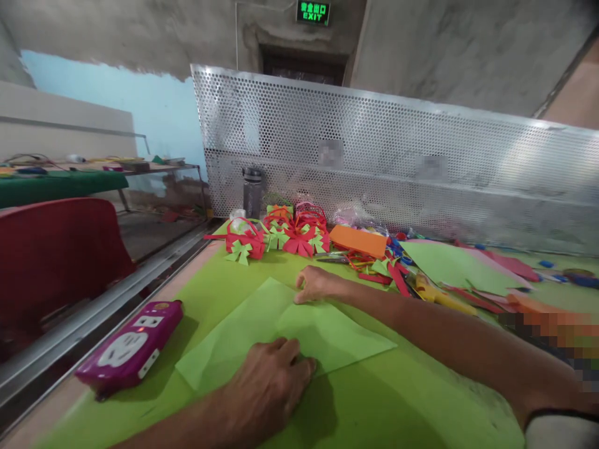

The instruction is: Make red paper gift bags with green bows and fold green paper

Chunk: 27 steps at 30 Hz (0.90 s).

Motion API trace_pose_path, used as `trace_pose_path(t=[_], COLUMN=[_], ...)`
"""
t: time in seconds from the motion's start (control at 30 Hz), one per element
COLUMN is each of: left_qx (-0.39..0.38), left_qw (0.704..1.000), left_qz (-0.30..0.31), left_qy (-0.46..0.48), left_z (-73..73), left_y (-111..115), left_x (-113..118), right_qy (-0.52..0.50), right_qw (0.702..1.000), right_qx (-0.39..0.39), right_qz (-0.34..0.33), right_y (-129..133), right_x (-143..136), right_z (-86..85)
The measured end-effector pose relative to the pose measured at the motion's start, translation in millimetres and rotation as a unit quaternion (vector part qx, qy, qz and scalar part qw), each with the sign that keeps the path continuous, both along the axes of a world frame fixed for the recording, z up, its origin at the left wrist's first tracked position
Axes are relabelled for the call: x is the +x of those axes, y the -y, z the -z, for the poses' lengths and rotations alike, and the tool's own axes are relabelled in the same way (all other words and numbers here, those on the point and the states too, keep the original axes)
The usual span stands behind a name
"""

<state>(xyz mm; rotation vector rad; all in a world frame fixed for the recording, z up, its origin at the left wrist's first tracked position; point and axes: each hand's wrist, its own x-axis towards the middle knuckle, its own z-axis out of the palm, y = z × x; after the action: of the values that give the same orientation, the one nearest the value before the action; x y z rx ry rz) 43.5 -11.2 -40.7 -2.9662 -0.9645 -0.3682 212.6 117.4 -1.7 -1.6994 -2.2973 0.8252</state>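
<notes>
A light green sheet of paper [238, 337] lies in front of me on the yellow-green tabletop [210, 274], with a crease and a raised part near its middle. My left hand [274, 377] rests over its near edge, fingers curled and pressed together on the paper. At the far edge my right hand [316, 284] is closed, thumb and bent fingers on the paper's border. Its forearm reaches in from the right. The undersides of my left fingers are hidden.
A purple power strip [133, 349] lies at the left. Small red and green paper baskets [299, 234], a bottle [252, 192], an orange paper piece [359, 240], scissors [333, 256] and a yellow glue gun [442, 296] are farther back. A perforated metal panel [388, 149] stands behind.
</notes>
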Motion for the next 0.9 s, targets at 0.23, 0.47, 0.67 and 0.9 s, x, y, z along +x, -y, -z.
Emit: trace_pose_path(t=[0.23, 0.47, 0.67, 0.9], left_qx=[0.021, 0.011, 0.0, -0.521], left_qw=[0.999, 0.999, 0.998, 0.771], left_qz=[0.029, 0.009, 0.022, -0.082], left_qy=[0.022, 0.031, 0.056, 0.357], left_z=[2.8, 6.4, -0.8, -21.4], left_y=[1, -1, -3, 44], left_x=[-1, -2, -2, -11], right_qy=[-0.031, -0.106, -0.159, -0.348], right_qw=[0.991, 0.982, 0.971, 0.909], right_qx=[-0.128, -0.157, -0.147, -0.15], right_qz=[-0.013, 0.015, 0.097, 0.172], right_y=[-2, 23, 57, 63], right_x=[12, 49, 83, 93], right_z=[-6.2, -11.1, -5.2, 6.0])
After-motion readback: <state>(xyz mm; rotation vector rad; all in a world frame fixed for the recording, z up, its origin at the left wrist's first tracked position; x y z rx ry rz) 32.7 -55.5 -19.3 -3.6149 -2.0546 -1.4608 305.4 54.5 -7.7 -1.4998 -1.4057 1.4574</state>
